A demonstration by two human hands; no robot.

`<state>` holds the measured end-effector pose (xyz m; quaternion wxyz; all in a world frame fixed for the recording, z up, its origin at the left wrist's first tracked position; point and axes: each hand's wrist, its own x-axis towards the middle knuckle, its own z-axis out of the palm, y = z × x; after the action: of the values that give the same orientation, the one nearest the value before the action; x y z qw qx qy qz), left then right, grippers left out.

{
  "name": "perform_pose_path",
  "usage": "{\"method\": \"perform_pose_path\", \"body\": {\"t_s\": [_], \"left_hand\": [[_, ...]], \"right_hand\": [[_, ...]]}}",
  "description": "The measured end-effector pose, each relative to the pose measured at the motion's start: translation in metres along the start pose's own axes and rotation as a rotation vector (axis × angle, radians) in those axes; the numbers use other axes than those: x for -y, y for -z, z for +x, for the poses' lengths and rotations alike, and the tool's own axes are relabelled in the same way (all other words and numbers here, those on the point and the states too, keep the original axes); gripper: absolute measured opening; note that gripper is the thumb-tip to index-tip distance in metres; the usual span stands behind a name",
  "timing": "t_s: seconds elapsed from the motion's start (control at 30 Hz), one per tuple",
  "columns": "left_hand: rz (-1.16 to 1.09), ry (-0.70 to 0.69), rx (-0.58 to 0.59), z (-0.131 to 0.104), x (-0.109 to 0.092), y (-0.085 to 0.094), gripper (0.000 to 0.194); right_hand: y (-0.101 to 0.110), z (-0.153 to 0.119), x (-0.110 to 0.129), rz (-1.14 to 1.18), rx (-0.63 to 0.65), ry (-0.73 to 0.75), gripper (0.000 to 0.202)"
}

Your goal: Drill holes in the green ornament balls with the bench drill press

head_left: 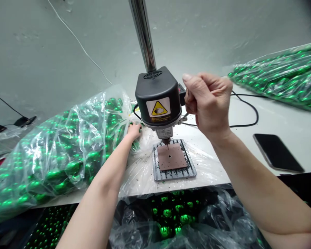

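A small black bench drill press [158, 100] stands in the middle on a shiny column, with a yellow warning label on its front. My right hand [209, 100] is closed in a fist at its right side, around the feed handle, which the fingers mostly hide. Below the chuck, the thin drill bit points down at a brown square plate [172, 162] with a small dark hole, lying on the grooved metal base [175, 175]. My left hand [134, 131] is at the mouth of a clear bag of shiny green balls [67, 145], fingers curled; what they hold is hidden.
A phone [278, 152] lies on the white table at right, near a black cable [256, 112]. Another bag of green balls [282, 76] rests at the back right. Dark shavings scatter around the base. Below the table edge, an open plastic bag holds more green balls [173, 214].
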<state>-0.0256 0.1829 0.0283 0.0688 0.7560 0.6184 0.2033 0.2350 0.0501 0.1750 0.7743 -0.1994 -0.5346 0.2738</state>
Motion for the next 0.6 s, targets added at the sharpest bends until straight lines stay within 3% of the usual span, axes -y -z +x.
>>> {"method": "perform_pose_path", "body": {"t_s": [0.13,0.27,0.33,0.47,0.6], "left_hand": [[-0.279,0.074,-0.002,-0.027,-0.015,0.010,0.043],[-1.237,0.433,0.139,-0.079,-0.031,0.024,0.050],[-1.573,0.631,0.138,-0.105,-0.042,0.029,0.041],[-1.785,0.810,0.014,-0.141,-0.063,0.037,0.030],[-1.893,0.823,0.032,-0.159,-0.079,0.037,0.032]], "right_hand": [[-0.001,-0.001,0.004,0.013,0.000,-0.029,0.050],[-0.001,-0.001,0.002,0.003,-0.015,-0.029,0.052],[-0.002,-0.001,0.001,0.012,-0.015,-0.012,0.051],[-0.002,0.000,-0.003,0.055,-0.017,0.028,0.050],[0.001,0.002,-0.008,0.000,0.004,0.041,0.051]]}}
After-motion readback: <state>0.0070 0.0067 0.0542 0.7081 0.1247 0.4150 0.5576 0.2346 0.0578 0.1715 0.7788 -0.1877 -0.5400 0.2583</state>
